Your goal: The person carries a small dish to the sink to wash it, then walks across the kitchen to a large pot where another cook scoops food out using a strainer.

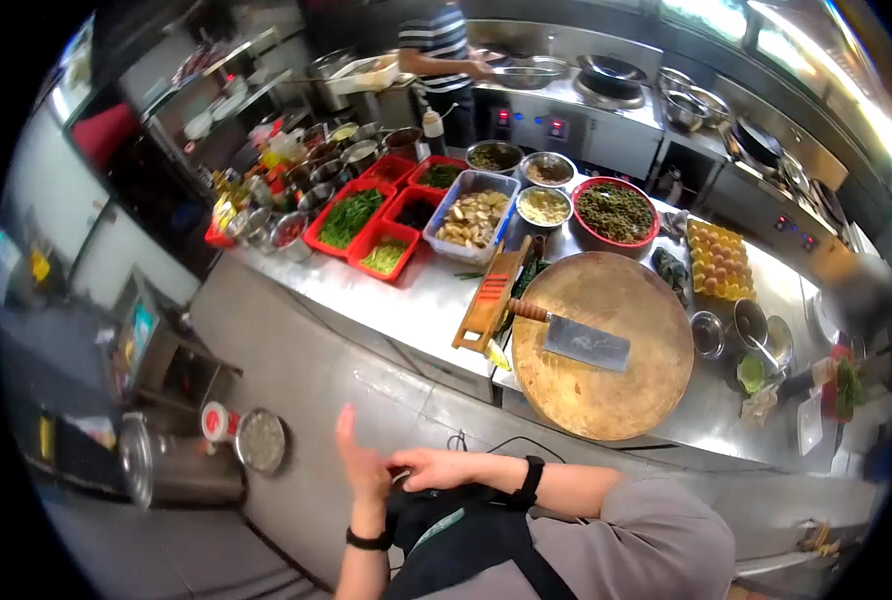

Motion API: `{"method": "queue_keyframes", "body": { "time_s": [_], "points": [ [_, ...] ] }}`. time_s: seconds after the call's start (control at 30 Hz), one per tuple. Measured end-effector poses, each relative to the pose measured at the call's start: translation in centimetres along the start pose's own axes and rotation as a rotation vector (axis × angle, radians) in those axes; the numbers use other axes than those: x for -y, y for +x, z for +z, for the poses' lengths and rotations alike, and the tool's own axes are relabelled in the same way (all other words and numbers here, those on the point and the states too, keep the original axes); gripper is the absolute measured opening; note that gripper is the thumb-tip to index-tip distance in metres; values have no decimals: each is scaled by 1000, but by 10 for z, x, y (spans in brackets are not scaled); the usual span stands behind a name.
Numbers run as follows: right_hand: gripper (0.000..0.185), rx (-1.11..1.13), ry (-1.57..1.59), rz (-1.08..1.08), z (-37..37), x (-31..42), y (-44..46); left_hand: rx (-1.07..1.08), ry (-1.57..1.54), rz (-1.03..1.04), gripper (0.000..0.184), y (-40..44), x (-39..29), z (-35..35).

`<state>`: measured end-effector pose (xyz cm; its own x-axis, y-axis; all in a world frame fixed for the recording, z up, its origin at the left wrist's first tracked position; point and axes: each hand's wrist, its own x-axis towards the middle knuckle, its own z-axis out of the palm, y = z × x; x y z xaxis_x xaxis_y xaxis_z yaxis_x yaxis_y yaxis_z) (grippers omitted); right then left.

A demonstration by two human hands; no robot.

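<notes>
My left hand (pixel 362 466) is raised in front of my apron, slightly blurred, its fingers stretched upward and nothing visible in them. Beside it, close to its wrist, my right hand (pixel 434 468) is closed, with its fingertips at a small dark thing against the black apron (pixel 446 515). What that thing is I cannot make out. Beyond my hands, a cleaver (pixel 586 343) with a wooden handle lies flat on a round chopping board (pixel 606 400). A wooden slicer (pixel 488 300) leans at the board's left side.
Red tubs of chopped greens (pixel 351 218), a clear bin of pale pieces (pixel 473 218) and a red-rimmed bowl (pixel 616 212) stand on the steel counter (pixel 366 297). An egg tray (pixel 720 260) sits right. A person in a striped shirt (pixel 436 38) works behind. A metal pot (pixel 181 465) is at left.
</notes>
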<state>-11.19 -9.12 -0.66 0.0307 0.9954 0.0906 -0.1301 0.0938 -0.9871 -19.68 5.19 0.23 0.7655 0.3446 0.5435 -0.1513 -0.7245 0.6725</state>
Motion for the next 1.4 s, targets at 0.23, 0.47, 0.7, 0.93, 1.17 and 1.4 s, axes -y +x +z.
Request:
{"method": "queue_keyframes", "body": {
  "time_s": [0.23, 0.47, 0.7, 0.93, 1.17, 1.4],
  "points": [
    [12, -482, 129, 172, -60, -30, 32, 467, -12, 362, 60, 93, 67, 53],
    [17, -791, 225, 67, -69, -38, 48, 831, -294, 355, 48, 146, 132, 62],
    [19, -1306, 276, 357, -26, -69, 29, 1153, -307, 218, 25, 145, 222, 39],
    [28, -1205, 198, 177, -22, -61, 87, 1078, -344, 193, 29, 170, 228, 34],
    [27, -956, 194, 13, -56, -29, 159, 950, -665, 310, 41, 202, 173, 42],
    [31, -955, 375, 7, -58, -20, 168, 984, -711, 170, 30, 209, 186, 42]
  ]
}}
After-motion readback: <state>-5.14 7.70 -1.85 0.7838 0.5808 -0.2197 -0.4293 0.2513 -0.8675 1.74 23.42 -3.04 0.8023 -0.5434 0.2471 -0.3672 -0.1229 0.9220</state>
